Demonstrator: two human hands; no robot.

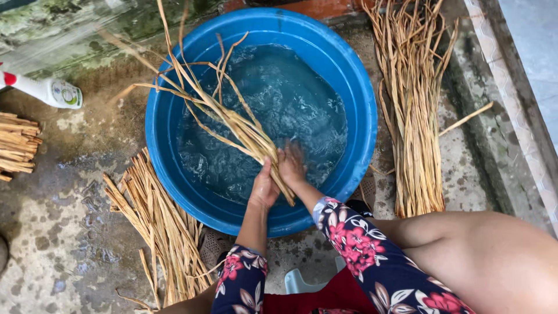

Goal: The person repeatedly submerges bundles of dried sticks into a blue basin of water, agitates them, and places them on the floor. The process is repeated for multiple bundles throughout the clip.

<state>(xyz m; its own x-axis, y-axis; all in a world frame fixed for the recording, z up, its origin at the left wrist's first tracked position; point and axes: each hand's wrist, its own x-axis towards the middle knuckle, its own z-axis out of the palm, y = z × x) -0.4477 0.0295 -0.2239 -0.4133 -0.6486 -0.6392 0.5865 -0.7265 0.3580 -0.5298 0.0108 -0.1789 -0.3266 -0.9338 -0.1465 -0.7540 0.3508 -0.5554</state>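
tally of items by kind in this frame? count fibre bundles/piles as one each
Round blue plastic basin of water: 1
Bundles or piles of dried tan plant strips: 3 (in both hands, left on ground, right on ground)
White spray bottle: 1
Stack of flat wooden strips: 1
Total: 6

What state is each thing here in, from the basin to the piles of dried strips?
Blue basin: upright, filled with rippling water.
Bundle of dried strips: gripped at one end, partly in the water.
Left hand: closed on the bundle.
Right hand: pressed against the bundle.
Left pile: lying on wet ground.
Right pile: lying on the ground.
Spray bottle: lying on its side.
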